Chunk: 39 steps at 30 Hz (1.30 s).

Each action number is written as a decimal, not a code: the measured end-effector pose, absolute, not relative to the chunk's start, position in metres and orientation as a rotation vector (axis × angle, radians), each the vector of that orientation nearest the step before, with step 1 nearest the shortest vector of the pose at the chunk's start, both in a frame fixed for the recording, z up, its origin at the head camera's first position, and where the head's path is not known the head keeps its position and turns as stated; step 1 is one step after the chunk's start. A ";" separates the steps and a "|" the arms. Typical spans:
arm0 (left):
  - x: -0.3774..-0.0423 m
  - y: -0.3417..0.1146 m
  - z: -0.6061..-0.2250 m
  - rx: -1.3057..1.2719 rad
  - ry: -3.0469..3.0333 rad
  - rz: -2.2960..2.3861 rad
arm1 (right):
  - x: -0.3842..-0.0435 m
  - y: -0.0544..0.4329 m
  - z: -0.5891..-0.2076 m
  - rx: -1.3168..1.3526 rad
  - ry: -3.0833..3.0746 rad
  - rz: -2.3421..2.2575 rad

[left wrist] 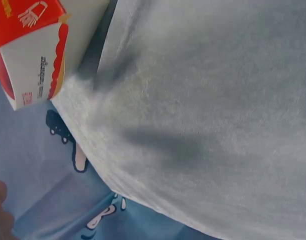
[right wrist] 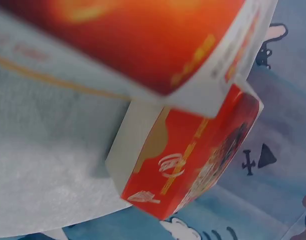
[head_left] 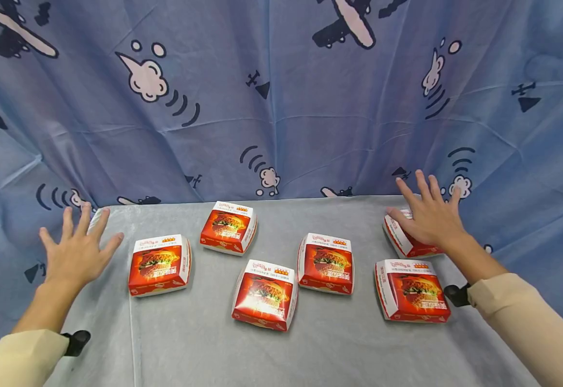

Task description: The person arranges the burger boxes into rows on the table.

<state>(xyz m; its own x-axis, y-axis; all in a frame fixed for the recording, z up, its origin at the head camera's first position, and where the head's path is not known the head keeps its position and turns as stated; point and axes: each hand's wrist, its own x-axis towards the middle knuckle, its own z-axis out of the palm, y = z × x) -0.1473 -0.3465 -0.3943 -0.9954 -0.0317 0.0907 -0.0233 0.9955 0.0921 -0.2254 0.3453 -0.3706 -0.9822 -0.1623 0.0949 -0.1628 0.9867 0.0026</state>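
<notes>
My left hand (head_left: 77,253) hovers at the left edge of the table with fingers spread and holds nothing. Nearest to it is a red and white hamburger box (head_left: 159,266), whose side also appears at the left wrist view's corner. My right hand (head_left: 431,217), fingers spread, covers part of the hamburger box at the far right (head_left: 409,244); whether it touches the box I cannot tell. In front of that one lies another hamburger box (head_left: 414,293). In the right wrist view, one box (right wrist: 185,155) stands behind a blurred nearer one (right wrist: 143,45).
Between the hands lie more closed hamburger boxes: one at the back (head_left: 229,228), one nearer the front (head_left: 265,295) and one right of centre (head_left: 326,263). They rest on a grey cloth-covered table (head_left: 204,344). A blue patterned curtain (head_left: 281,97) hangs behind the table.
</notes>
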 end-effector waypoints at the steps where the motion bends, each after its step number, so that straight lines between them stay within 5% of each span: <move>1: -0.147 -0.345 -0.395 0.035 -3.049 -0.147 | -0.225 0.343 -0.370 0.260 -3.037 0.009; 26: -0.142 -0.326 -0.404 -0.191 -3.138 -0.484 | -0.208 0.266 -0.360 0.573 -3.035 0.207; 39: -0.142 -0.321 -0.405 -0.201 -3.142 -0.839 | -0.200 0.233 -0.346 0.707 -3.142 0.727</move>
